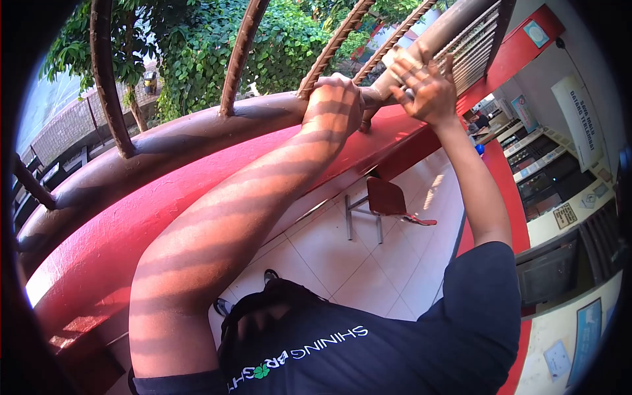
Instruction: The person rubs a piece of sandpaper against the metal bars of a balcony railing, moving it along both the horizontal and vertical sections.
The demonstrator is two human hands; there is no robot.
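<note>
My left hand (334,104) is closed around the thick brown pipe of a metal railing (263,110), close to the foot of a ribbed upright bar (336,47). Stripes of shadow from the bars fall across that arm. Farther right along the same pipe, my right hand (426,89) is raised with its fingers spread. Its fingertips overlap the railing in this view and are lit brightly by the sun. The railing runs above a red painted wall (191,191).
A chair (386,197) with a reddish-brown back stands on the white tiled floor (342,263). Behind the bars grow leafy green bushes (204,59). To the right are a white sign (579,122) with dark lettering and a counter front with notices.
</note>
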